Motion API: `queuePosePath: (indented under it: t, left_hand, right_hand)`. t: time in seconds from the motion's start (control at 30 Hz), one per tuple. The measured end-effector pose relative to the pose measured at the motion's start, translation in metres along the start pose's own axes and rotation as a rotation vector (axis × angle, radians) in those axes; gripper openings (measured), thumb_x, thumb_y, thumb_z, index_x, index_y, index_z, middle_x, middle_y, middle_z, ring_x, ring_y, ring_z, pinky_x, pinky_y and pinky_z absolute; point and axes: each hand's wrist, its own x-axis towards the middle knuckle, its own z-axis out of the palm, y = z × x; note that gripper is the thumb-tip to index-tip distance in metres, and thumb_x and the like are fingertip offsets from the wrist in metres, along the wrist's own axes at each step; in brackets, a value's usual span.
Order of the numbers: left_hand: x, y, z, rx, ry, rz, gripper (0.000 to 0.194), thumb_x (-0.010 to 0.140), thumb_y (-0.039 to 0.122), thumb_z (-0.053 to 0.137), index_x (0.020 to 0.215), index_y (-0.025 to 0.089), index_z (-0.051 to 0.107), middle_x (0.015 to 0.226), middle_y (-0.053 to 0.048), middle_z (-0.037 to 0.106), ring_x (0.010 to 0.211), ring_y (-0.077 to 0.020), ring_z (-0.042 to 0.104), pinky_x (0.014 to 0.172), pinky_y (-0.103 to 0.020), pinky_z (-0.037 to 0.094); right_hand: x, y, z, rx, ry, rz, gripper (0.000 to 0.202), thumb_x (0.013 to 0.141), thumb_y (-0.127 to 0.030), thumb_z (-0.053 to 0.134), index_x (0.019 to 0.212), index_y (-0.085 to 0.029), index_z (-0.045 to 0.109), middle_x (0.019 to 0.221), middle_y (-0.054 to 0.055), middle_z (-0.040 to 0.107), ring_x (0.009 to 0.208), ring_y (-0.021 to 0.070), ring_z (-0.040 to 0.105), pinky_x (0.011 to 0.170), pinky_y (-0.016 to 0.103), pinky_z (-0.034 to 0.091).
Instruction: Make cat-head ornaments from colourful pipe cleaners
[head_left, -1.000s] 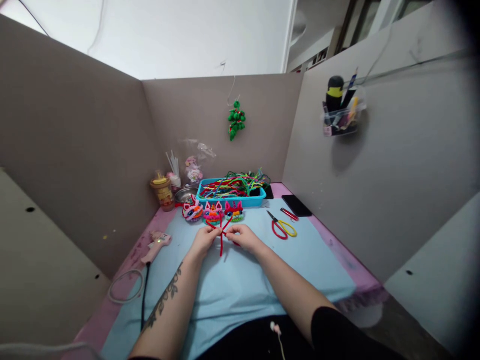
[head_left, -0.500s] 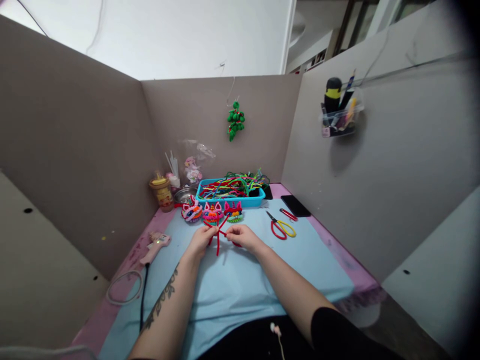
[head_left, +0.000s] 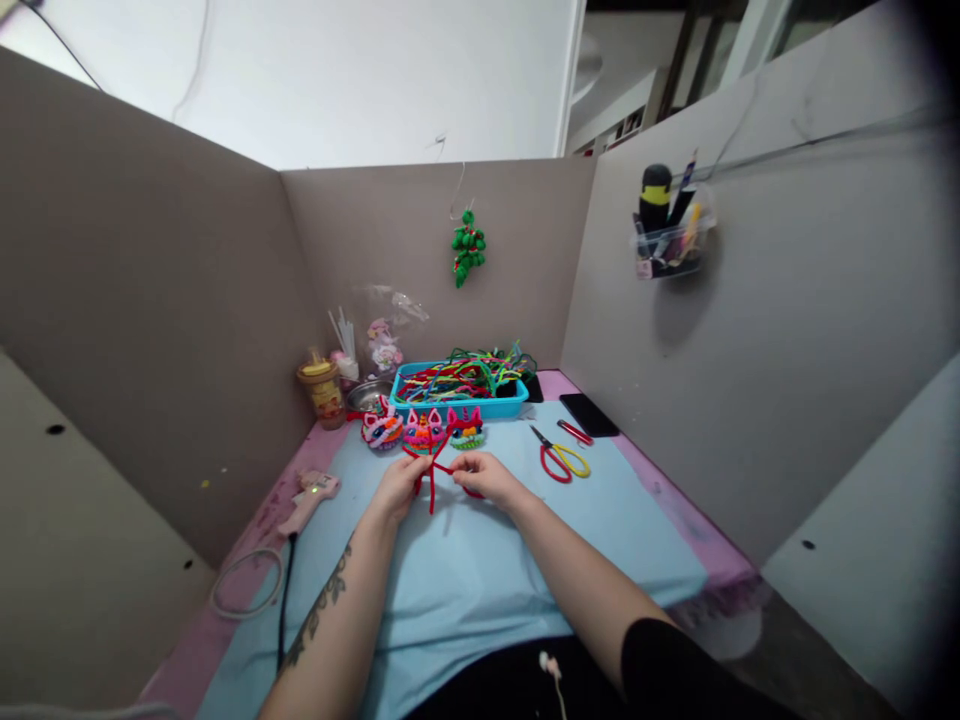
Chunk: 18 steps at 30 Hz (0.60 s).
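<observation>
Red fuzzy stems (head_left: 432,490), crossed into a star-like bundle, are between my hands above the blue cloth. My left hand (head_left: 403,484) is closed on the bundle near its crossing point. My right hand (head_left: 484,474) pinches the end of one red stem on the bundle's right side. Just beyond my hands stand three colourful animal-face figures: a pink and white one (head_left: 382,430), a pink one with white ears (head_left: 424,431) and a red one with a green base (head_left: 466,428).
A blue tray (head_left: 495,408) of coloured stems lies behind the figures. Scissors (head_left: 559,460), a red-handled cutter (head_left: 575,432) and a phone (head_left: 589,414) lie right. A pink glue gun (head_left: 309,500), its cable and a drink cup (head_left: 322,393) stand or lie left.
The camera view has shifted slightly. My hands keep almost the same position, with the red stems still between them.
</observation>
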Motion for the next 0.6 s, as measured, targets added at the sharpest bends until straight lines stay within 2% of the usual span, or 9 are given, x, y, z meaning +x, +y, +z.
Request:
queuePosePath:
  t: [0.37,0.6]
  left_hand:
    - [-0.0006,-0.0012,-0.0001,-0.008,0.0,-0.014,0.03,0.056,0.035,0.074,0.054,0.014,0.053,0.044,0.006,0.045,0.042,-0.0054,0.033,0.044,-0.022,0.021]
    - [0.0036,-0.0015,-0.005,-0.068,0.006,-0.045,0.033,0.055,0.04,0.074,0.059,0.013,0.055,0.05,0.003,0.051,0.042,-0.006,0.04,0.043,-0.021,0.025]
  right_hand:
    - [-0.0013,-0.0014,-0.0005,-0.013,0.011,-0.023,0.018,0.063,-0.031,0.066,0.07,-0.015,0.06,0.053,-0.005,0.051,0.045,0.0055,0.036,0.046,0.02,0.026]
    - [-0.0013,-0.0056,-0.0003,0.064,0.017,-0.018,0.024,0.06,-0.033,0.07,0.074,-0.014,0.064,0.058,-0.003,0.057,0.051,0.0068,0.043,0.054,0.022,0.033]
